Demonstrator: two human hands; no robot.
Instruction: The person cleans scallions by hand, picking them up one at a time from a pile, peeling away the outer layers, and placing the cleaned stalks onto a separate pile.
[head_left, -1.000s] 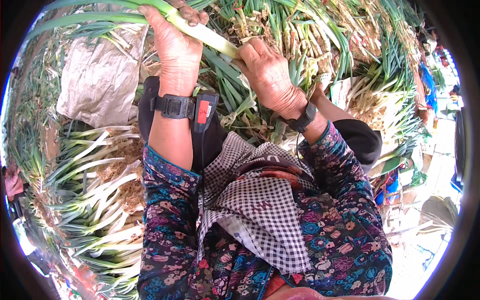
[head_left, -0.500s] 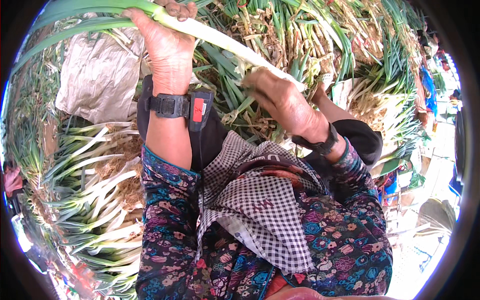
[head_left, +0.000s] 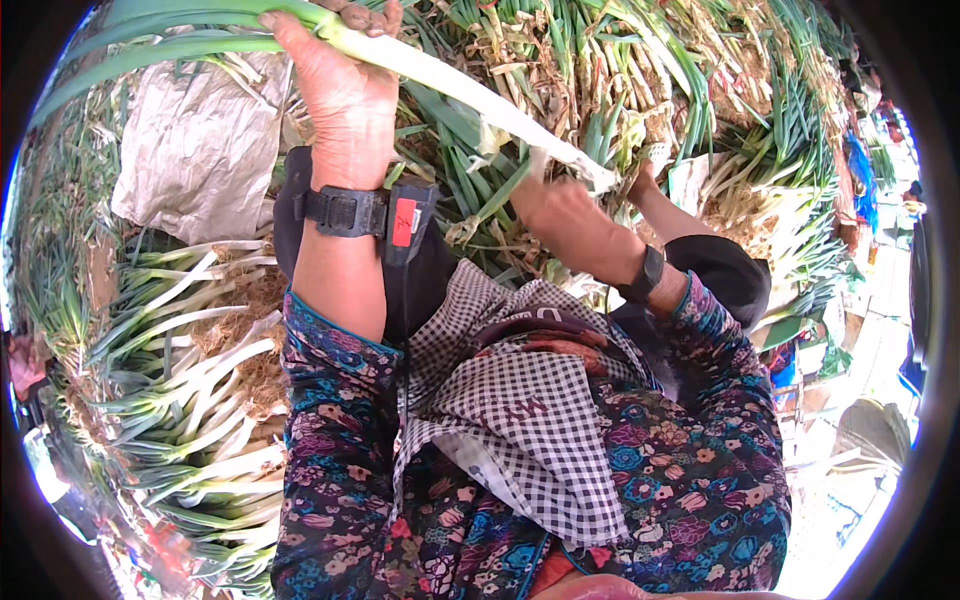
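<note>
My left hand (head_left: 345, 100), at the upper left, is closed around a long leek (head_left: 455, 85) where its green leaves meet the white stalk. The leaves stretch off to the left, and the white end slants down to the right toward the roots. Just below that lower end is my right hand (head_left: 582, 228), its fingers smeared by motion. Whether they pinch a loose piece of the leek's skin cannot be made out. Torn, pale layers (head_left: 490, 140) hang beside the stalk.
Rows of leeks with rooty ends (head_left: 215, 380) lie at my left. A crumpled pale sack (head_left: 200, 145) rests among greens. Heaped leeks and dry leaf scraps (head_left: 560, 60) fill the far side; another bundle (head_left: 765, 210) lies at the right. My bent knees (head_left: 715, 270) frame the work.
My right hand has shifted slightly right and down, turning at the wrist, close to the leek's white end. The left hand and leek have moved a little to the right.
</note>
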